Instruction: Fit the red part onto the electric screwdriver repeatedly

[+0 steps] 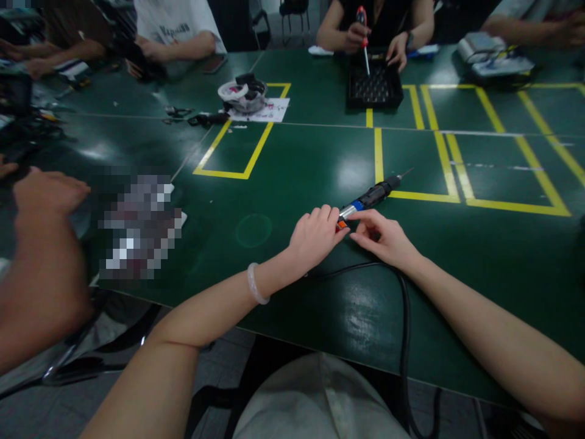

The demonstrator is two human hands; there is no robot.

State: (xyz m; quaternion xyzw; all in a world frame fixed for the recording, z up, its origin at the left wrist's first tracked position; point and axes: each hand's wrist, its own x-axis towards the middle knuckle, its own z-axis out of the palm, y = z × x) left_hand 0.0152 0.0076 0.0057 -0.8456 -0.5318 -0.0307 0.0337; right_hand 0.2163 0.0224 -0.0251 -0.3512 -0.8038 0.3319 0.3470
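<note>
A: In the head view, where do we have the black, blue-and-silver electric screwdriver (372,196)?

B: Before us over the green tabletop (292,183), aimed away, near the yellow tape (425,196). Our left hand (316,238) pinches its rear end between thumb and bent fingers, probably to steady it. Our right hand (386,239) is loosely spread, index fingertip seemingly at the silver part, thumb apart. A black cable (406,329) hangs on our side, likely clear of the working end.

A: Can we read anything?

B: Dark lettering on a white T-shirt (171,11) is too blurred.

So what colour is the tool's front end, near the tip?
The front end is black, clearest in the head view.
</note>
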